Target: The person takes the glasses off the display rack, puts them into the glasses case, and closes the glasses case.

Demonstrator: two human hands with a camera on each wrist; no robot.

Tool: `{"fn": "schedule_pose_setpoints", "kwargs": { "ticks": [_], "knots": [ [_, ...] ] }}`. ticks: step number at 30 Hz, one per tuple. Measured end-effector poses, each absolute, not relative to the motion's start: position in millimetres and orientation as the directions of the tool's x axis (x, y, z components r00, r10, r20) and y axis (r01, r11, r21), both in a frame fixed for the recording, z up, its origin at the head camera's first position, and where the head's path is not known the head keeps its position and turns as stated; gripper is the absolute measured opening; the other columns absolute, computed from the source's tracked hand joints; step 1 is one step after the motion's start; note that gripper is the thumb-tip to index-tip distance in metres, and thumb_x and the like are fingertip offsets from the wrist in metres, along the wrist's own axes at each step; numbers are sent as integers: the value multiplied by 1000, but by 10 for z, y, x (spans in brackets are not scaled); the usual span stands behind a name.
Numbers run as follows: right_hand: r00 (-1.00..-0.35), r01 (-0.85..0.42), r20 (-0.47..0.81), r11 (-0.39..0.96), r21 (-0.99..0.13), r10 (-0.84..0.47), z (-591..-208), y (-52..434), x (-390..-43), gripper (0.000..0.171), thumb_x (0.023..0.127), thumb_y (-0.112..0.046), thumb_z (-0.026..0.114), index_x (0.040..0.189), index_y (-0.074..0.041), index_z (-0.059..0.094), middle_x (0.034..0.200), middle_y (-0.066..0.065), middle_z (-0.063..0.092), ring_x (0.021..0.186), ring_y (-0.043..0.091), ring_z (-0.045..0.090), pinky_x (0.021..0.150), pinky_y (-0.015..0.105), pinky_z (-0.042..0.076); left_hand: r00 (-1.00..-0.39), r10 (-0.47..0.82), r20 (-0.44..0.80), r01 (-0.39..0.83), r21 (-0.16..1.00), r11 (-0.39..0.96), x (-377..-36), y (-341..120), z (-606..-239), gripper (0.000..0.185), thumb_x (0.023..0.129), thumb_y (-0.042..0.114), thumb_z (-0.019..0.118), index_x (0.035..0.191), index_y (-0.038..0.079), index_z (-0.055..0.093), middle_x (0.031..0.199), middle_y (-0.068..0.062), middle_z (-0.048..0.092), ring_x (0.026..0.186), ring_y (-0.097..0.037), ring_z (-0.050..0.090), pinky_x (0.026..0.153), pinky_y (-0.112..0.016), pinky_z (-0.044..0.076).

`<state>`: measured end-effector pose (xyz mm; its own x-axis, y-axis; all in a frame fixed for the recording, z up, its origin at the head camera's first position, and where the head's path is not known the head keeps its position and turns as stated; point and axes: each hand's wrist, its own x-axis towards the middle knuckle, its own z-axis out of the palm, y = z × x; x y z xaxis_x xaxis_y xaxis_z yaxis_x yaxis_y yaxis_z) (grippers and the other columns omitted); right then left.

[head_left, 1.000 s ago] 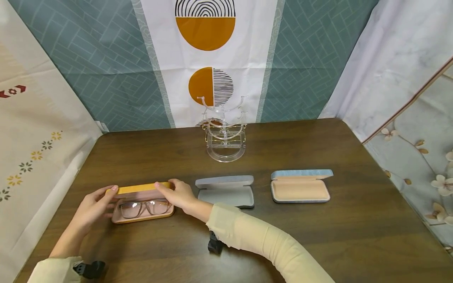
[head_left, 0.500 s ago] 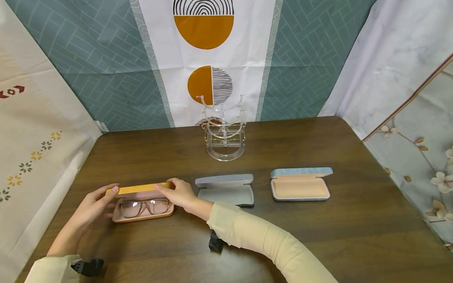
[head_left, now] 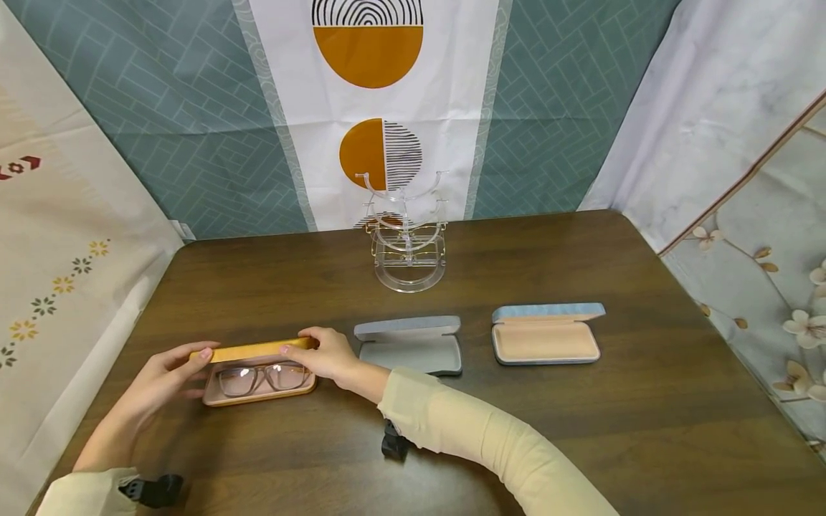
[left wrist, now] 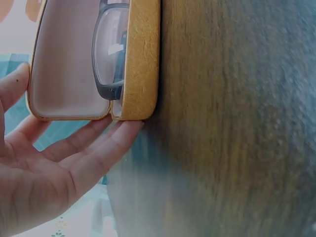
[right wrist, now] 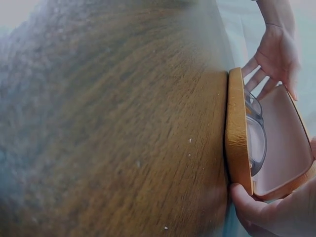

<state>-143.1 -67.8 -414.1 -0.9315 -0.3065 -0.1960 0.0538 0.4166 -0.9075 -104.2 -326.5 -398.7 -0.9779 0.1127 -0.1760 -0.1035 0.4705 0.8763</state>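
Note:
A yellow glasses case [head_left: 258, 393] with a pink lining lies at the front left of the dark wooden table [head_left: 581, 444]. Its lid [head_left: 254, 351] is tipped partway down over dark-framed glasses [head_left: 261, 376] lying inside. My left hand [head_left: 196, 369] holds the case's left end, thumb on the lid and fingers against the base. My right hand [head_left: 310, 351] grips the right end, fingers over the lid. The left wrist view shows the case [left wrist: 140, 59], the glasses [left wrist: 111, 54] and my fingers [left wrist: 98, 153] at its corner. The right wrist view shows the case [right wrist: 236, 133] edge-on.
An open grey case [head_left: 409, 351] lies just right of my right hand, and an open blue case [head_left: 545, 342] with a beige lining lies further right. A clear acrylic stand [head_left: 406, 244] with glasses on it stands at the back centre. Cloth backdrops surround the table.
The yellow lid has tipped slightly lower over the glasses. Both hands stay at the case's ends.

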Motion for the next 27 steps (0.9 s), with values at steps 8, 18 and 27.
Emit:
{"fn": "schedule_pose_setpoints", "kwargs": {
  "ticks": [8,18,27],
  "knots": [
    [-922,64,-198,373,-926,-334,-4134,-660,-1422,50,76,-30,74,118,-8,61,109,3,61,86,8,53,70,19,44,-974,163,-158,-89,926,368,-1018,-3344,-4029,30,94,14,50,122,8,58,102,25,51,89,5,55,67,-33,54],
    [-920,110,-220,325,-939,-325,-4135,-629,-1411,53,69,-19,80,117,-7,61,94,-1,60,71,6,47,58,16,41,-964,206,-167,-114,963,246,-987,-3376,-4063,30,92,7,52,120,14,61,103,24,55,90,4,57,68,-30,53],
    [-923,121,-234,346,-931,-305,-4175,-640,-1384,61,63,-16,84,120,-11,61,104,0,64,66,4,50,51,16,42,-951,220,-219,-179,966,187,-951,-3411,-4078,34,89,2,56,118,17,63,101,19,58,89,-1,59,71,-26,52]
  ]
}}
